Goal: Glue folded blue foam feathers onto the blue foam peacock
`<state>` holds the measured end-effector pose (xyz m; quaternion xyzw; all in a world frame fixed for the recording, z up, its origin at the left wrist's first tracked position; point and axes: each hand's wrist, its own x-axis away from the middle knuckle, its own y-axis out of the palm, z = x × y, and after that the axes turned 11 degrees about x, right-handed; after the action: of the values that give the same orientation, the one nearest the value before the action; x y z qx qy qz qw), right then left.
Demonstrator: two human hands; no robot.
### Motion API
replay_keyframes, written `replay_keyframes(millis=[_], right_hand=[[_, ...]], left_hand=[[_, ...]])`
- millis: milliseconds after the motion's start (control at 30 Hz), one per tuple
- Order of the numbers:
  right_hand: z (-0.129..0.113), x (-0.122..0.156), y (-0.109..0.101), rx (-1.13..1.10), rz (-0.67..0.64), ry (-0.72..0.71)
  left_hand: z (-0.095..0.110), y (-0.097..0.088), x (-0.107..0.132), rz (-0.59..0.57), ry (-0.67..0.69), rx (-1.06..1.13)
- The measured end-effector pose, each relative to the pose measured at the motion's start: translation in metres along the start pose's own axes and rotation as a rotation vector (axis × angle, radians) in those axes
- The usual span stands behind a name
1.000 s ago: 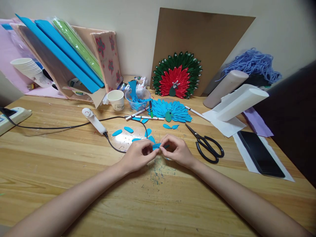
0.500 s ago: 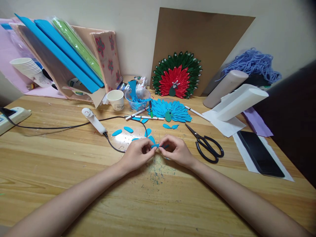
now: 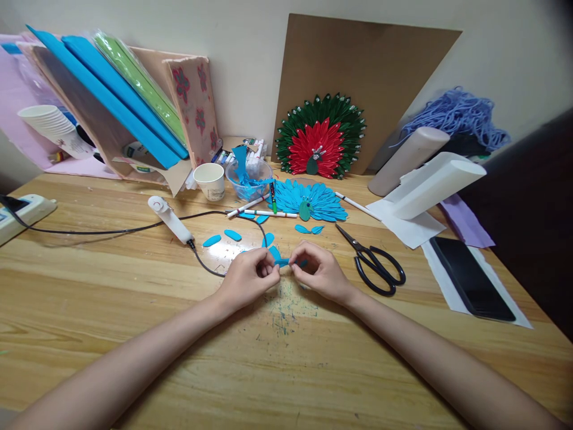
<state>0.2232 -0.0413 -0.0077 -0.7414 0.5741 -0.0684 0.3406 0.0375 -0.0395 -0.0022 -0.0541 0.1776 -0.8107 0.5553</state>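
Between my two hands, over the middle of the table, is a small blue paper petal (image 3: 282, 262). My left hand (image 3: 250, 276) pinches its left end between thumb and fingers. The fingertips of my right hand (image 3: 320, 272) close on its right end. Just behind my left hand lie several loose blue petals (image 3: 233, 235). Two petals joined at their tips (image 3: 309, 229) rest beyond my right hand. Farther back lies a blue peacock figure (image 3: 313, 202) of layered petals with a green body.
Black-handled scissors (image 3: 379, 263) lie right of my right hand, near a phone (image 3: 472, 278) on white paper. A white corded tool (image 3: 170, 220) is at left. Behind stand a paper cup (image 3: 209, 181), a plastic bowl (image 3: 249, 179), white markers (image 3: 271, 213) and a red-green peacock (image 3: 320, 143).
My fingertips have drawn slightly apart, so more of the blue petal shows between them. The other things on the table stay where they were.
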Motion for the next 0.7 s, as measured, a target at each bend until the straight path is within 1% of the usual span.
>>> replay_keyframes(millis=[100, 267, 367, 567, 700], right_hand=[[0.0003, 0.0000, -0.0011, 0.008, 0.013, -0.036], [-0.0012, 0.0008, -0.0018, 0.063, 0.006, -0.191], [-0.0005, 0.0023, 0.0000, 0.079, 0.018, -0.248], [0.0009, 0.0034, 0.0011, 0.107, 0.065, -0.266], [0.0009, 0.0029, 0.0004, 0.092, 0.078, -0.210]], left_hand=[[-0.0003, -0.0007, -0.0009, -0.001, -0.019, 0.010], [0.0010, -0.0017, -0.0016, -0.021, -0.012, 0.021], [0.0012, -0.0021, -0.0015, -0.050, -0.003, 0.036], [0.0015, -0.0029, -0.0008, -0.082, -0.007, 0.051], [0.0049, -0.0034, -0.0006, -0.063, 0.012, 0.019]])
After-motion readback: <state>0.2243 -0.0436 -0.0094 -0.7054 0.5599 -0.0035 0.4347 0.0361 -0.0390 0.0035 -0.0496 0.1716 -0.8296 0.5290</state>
